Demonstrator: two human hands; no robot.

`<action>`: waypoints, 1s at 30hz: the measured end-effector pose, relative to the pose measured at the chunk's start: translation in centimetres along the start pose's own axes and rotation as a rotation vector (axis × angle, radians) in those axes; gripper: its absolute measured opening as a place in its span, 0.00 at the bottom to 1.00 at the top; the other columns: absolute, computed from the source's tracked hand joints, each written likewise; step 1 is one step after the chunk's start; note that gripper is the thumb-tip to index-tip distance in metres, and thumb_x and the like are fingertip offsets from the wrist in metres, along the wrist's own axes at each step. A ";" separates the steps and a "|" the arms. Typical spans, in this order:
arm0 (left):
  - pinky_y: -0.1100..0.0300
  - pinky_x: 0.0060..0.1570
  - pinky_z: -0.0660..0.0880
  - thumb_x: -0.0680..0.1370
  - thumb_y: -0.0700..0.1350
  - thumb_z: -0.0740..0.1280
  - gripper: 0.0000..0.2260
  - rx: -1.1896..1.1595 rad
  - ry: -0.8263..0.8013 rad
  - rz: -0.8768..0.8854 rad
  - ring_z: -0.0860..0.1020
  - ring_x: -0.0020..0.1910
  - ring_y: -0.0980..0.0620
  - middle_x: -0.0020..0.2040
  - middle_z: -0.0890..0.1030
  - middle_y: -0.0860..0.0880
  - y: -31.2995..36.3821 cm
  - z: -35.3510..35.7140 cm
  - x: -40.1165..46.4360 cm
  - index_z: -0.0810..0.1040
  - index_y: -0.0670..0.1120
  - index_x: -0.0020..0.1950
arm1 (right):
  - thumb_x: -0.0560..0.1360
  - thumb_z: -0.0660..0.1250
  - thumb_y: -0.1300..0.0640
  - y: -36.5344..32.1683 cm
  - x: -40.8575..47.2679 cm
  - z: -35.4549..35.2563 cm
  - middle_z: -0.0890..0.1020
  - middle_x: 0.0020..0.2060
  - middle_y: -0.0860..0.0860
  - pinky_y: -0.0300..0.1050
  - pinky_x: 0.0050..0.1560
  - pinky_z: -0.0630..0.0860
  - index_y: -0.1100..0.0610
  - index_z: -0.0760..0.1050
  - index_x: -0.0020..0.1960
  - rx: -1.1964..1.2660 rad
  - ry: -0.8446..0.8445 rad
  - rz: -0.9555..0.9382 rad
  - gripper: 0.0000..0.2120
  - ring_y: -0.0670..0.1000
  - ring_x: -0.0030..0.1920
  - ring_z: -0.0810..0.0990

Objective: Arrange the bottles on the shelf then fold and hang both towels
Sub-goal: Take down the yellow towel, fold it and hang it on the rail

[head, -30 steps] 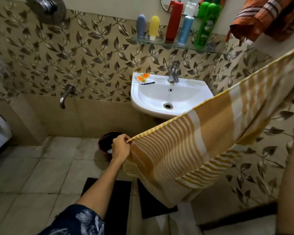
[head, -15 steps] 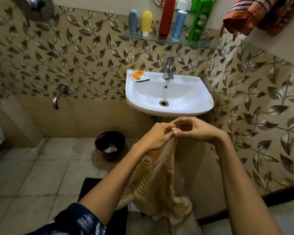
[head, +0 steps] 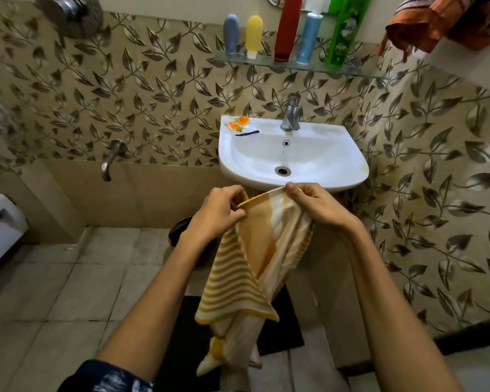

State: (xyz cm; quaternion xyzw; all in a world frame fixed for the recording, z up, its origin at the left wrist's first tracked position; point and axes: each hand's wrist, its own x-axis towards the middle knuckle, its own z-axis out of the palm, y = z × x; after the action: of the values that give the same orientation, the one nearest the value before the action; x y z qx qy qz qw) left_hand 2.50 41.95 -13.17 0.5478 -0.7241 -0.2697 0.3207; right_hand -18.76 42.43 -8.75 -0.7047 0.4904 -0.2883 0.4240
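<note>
Both hands are up in front of the sink (head: 351,165), holding the yellow striped towel (head: 255,258) by its top edge. Left hand (head: 218,213) is pinching 1 end of that edge, right hand (head: 320,207) is pinching the other end, thumb on top, so both are grasping the towel. The hands are pretty close together and the towel hangs doubled over below them, well above the dark floor mat (head: 283,335).

Up on the glass shelf (head: 359,71) there are 5 bottles standing in a row: grey bottle (head: 231,33), yellow bottle (head: 253,35), red bottle (head: 288,26), blue bottle (head: 309,38), green bottle (head: 343,32). The orange towel (head: 447,21) is hanging in the top right corner, next to the shelf.
</note>
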 end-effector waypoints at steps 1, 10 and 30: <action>0.56 0.37 0.76 0.68 0.36 0.67 0.09 0.037 0.016 -0.026 0.78 0.37 0.51 0.37 0.80 0.48 -0.5 0.2 -0.2 0.77 0.49 0.41 | 0.81 0.55 0.49 -0.1 0.1 0.0 0.73 0.26 0.41 0.34 0.32 0.66 0.50 0.74 0.30 0.016 0.035 -0.016 0.22 0.39 0.29 0.71; 0.54 0.37 0.75 0.64 0.31 0.69 0.20 -0.013 0.244 -0.106 0.79 0.37 0.51 0.36 0.80 0.52 -3.7 0.1 -2.0 0.65 0.54 0.32 | 0.80 0.55 0.49 -1.2 -0.8 -4.7 0.70 0.30 0.46 0.43 0.39 0.68 0.55 0.69 0.38 0.236 0.523 -0.120 0.16 0.49 0.35 0.68; 0.61 0.54 0.71 0.68 0.34 0.73 0.25 0.034 -0.331 -0.309 0.70 0.58 0.57 0.59 0.70 0.56 -0.4 -6.9 -3.2 0.75 0.49 0.64 | 0.79 0.57 0.45 5.3 -3.5 -9.1 0.74 0.36 0.52 0.35 0.33 0.68 0.55 0.74 0.46 0.028 0.569 0.102 0.15 0.46 0.35 0.71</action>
State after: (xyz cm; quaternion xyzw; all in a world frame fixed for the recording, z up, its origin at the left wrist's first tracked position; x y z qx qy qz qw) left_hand 8.59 44.64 -9.55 0.6058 -0.6788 -0.3895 0.1431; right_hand -29.88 41.93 -9.09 -0.5640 0.6205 -0.4594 0.2930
